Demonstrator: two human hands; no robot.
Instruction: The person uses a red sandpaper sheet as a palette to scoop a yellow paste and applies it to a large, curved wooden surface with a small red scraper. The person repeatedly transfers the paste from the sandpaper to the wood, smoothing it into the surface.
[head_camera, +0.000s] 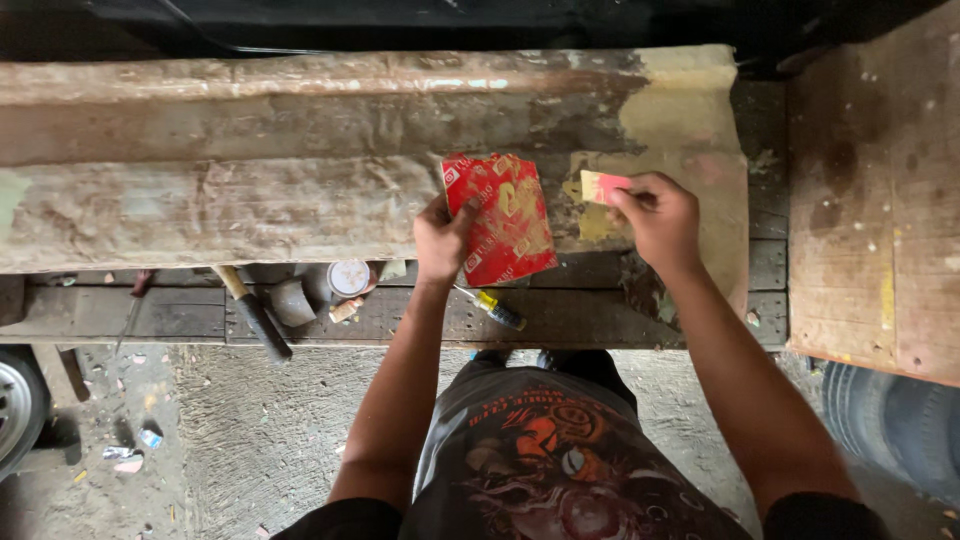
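Nearest the camera, at the bottom centre of the frame, a dark printed shirt (560, 460) is seen from above, with both bare forearms reaching up toward a worn wooden bench (560, 320). A red card (503, 218), smeared with yellowish filler, is pinched at its lower left edge by the left hand (440, 240), thumb on top and fingers curled beneath, so that the card is held tilted over the long panel (250, 160) just left of centre. A small flat spreader (603, 186) with a pink and pale yellow blade is gripped between the thumb and closed fingers of the right hand (660, 220), right of centre; its edge appears to be laid against a patch of yellow filler (690, 110) on the panel's right end, though actual contact cannot be confirmed. The panel is stretched across the upper half of the frame, stained brown and grey. On the bench below it, left of centre, a hammer (255, 315) and a small round tin (348, 278) are laid side by side, and a yellow-handled screwdriver (495, 310) is set just below the card. A plywood board (880, 200) is seen at the right edge, and a tyre (895, 420) at the lower right.
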